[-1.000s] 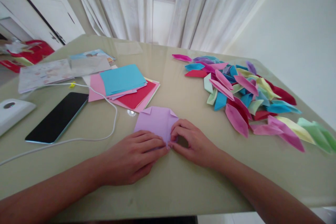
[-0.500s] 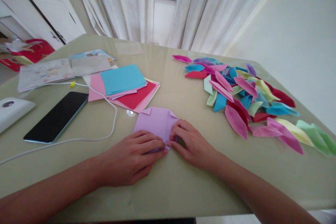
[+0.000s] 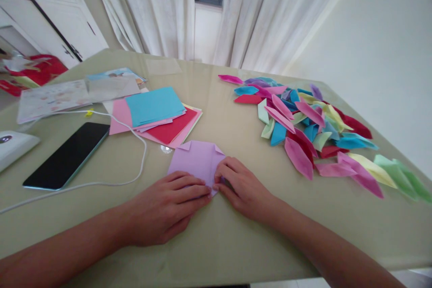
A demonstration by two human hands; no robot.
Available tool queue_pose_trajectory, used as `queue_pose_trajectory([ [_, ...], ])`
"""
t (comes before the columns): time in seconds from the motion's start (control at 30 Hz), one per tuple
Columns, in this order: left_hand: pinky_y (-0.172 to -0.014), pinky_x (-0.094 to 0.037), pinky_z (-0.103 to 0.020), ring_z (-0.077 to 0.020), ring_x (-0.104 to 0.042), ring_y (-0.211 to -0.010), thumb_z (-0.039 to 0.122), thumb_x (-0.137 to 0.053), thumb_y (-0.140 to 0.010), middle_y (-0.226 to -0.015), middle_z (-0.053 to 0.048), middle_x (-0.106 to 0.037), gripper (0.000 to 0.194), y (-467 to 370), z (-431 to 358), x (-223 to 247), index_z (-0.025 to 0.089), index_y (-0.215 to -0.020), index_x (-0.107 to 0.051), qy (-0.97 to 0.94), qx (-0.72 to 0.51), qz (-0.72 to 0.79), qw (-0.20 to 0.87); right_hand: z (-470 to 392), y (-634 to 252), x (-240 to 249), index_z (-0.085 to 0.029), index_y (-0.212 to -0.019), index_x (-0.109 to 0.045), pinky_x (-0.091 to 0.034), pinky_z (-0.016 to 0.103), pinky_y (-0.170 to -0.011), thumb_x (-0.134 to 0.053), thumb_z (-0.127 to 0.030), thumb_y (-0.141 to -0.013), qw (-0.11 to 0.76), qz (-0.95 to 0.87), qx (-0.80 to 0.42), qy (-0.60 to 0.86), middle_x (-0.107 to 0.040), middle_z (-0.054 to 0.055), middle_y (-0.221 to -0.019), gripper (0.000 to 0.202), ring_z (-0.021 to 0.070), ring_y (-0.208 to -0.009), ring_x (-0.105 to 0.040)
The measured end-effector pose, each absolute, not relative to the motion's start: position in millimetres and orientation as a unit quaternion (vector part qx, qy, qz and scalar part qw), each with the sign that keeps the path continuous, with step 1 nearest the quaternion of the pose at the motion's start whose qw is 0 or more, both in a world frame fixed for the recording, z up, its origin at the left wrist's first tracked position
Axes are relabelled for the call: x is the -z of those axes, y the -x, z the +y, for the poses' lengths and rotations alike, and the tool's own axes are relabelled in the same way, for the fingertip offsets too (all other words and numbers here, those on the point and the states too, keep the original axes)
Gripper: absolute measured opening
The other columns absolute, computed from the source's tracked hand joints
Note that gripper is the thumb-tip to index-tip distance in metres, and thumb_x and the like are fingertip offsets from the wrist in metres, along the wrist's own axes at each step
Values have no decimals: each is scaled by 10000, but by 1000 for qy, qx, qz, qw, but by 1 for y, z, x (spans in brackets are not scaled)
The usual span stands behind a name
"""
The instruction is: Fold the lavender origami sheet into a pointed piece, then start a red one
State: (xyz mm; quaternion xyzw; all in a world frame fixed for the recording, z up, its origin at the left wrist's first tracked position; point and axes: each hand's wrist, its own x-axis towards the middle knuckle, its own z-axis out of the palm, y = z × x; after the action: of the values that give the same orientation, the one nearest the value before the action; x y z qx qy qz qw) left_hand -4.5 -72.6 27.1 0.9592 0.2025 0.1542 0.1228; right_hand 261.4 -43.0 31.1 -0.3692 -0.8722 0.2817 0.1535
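A sheet of purple origami paper (image 3: 194, 159) lies on the table in front of me, its two far corners folded inward. My left hand (image 3: 170, 204) rests over the paper's near left part, fingers together and pressing it down. At the near right corner, my right hand (image 3: 241, 184) pinches the paper's edge between thumb and fingers. The fingertips of both hands almost meet there and hide part of that corner's fold.
Many folded paper pieces (image 3: 299, 153) in several colours are heaped on the right. Left of centre lies a stack of coloured paper sheets (image 3: 155, 105). A phone (image 3: 69, 155), a white cable (image 3: 145, 150), a white device (image 3: 16, 148) and a printed booklet (image 3: 54, 96) are farther left.
The whole view has shifted slightly, so everything sits a little lower and farther left. Both hands stay on the purple paper with hardly any movement.
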Motion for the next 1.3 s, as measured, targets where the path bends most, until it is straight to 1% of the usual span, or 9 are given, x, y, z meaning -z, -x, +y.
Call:
queue_pose_trajectory([
  [0.33, -1182, -391, -455, -284, -591, -1326, 124, -534, -989, -1466, -83, -676, 543, 3, -72, -27, 158, -1531, -521, -960, -146, 205, 126, -45, -262, -31, -200, -988, -559, -464, 361, -882, -577, -134, -1035, 149, -883, -256, 363, -616, 70, -1053, 83, 232, -987, -555],
  [0.4, -1178, -409, -454, -283, -606, -1313, 124, -547, -980, -1444, -90, -689, 552, 3, -72, -28, 166, -1530, -523, -958, -150, 208, 127, -46, -263, -32, -202, -1007, -557, -457, 379, -901, -600, -169, -1034, 149, -884, -245, 369, -620, 76, -1073, 60, 242, -1003, -553],
  [0.53, -1176, -425, -453, -287, -617, -1306, 125, -562, -971, -1414, -100, -705, 565, 3, -72, -28, 174, -1532, -524, -957, -151, 209, 130, -47, -264, -36, -212, -1058, -560, -439, 432, -964, -708, -214, -974, 144, -867, -250, 406, -607, 85, -1146, 170, 277, -1085, -533],
  [0.67, -1178, -422, -448, -280, -614, -1308, 118, -544, -978, -1418, -94, -704, 533, 3, -72, -29, 171, -1509, -542, -956, -154, 208, 137, -44, -268, -44, -220, -1081, -578, -423, 487, -992, -703, -208, -966, 117, -850, -251, 448, -579, 99, -1193, 171, 296, -1119, -521],
  [0.73, -1173, -429, -440, -274, -618, -1304, 121, -552, -975, -1419, -90, -704, 530, 3, -71, -30, 177, -1503, -547, -955, -156, 212, 141, -43, -270, -47, -225, -1071, -580, -425, 485, -979, -657, -197, -992, 101, -851, -246, 452, -572, 94, -1184, 114, 288, -1096, -521],
  [0.83, -1169, -435, -428, -269, -627, -1297, 133, -564, -973, -1411, -87, -708, 517, 2, -71, -31, 183, -1487, -560, -953, -154, 218, 144, -46, -270, -47, -226, -1062, -576, -430, 459, -943, -552, -169, -1039, 97, -865, -227, 437, -566, 87, -1152, 66, 273, -1057, -516],
  [1.1, -1186, -455, -410, -256, -633, -1333, 126, -538, -996, -1473, -100, -675, 539, 6, -76, -29, 175, -1532, -508, -958, -145, 219, 112, -50, -268, -45, -229, -1109, -613, -436, 450, -977, -542, -168, -1047, 94, -885, -239, 387, -577, 91, -1177, 113, 265, -1094, -519],
  [1.23, -1229, -428, -421, -241, -615, -1366, 141, -528, -1001, -1497, -87, -657, 506, 23, -72, -34, 220, -1500, -520, -943, -179, 249, 126, -40, -276, -44, -223, -1126, -653, -443, 410, -1017, -543, -82, -999, 117, -914, -252, 297, -637, 92, -1200, 219, 242, -1132, -564],
  [1.3, -1232, -421, -437, -241, -581, -1403, 70, -449, -976, -1507, -88, -643, 534, 35, -66, -33, 235, -1477, -537, -914, -208, 326, 120, -34, -279, -43, -221, -1088, -681, -439, 406, -1010, -546, -44, -963, 125, -921, -241, 279, -694, 78, -1202, 255, 234, -1134, -603],
])
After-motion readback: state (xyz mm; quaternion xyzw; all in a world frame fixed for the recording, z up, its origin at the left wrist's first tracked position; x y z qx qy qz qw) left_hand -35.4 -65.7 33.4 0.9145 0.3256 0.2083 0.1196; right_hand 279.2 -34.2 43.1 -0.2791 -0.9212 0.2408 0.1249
